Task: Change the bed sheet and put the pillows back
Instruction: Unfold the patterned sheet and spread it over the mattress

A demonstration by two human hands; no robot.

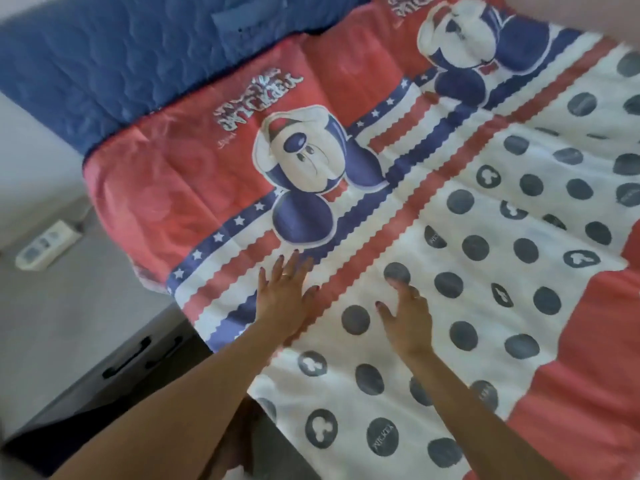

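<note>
The sheet point(398, 202) lay spread over the blue mattress point(121, 64), part of which showed bare beyond the sheet's far edge. Both the left hand point(285, 299) and the right hand point(407, 313) pressed flat on it, fingers spread, apparently smoothing. Next likely came pulling the sheet over that bare part; no pillows showed.

I see a thin printed cloth bed sheet point(450, 209), matt, creased along fold lines, with red, white and blue cartoon print and grey dots. My bare left hand point(284, 296) and right hand point(408, 317) lie flat on it. Beyond it is a blue quilted mattress point(121, 64), stitched in soft wavy padding. A white plastic power strip point(46, 244) looks smooth, on a matt grey floor point(69, 306).
</note>
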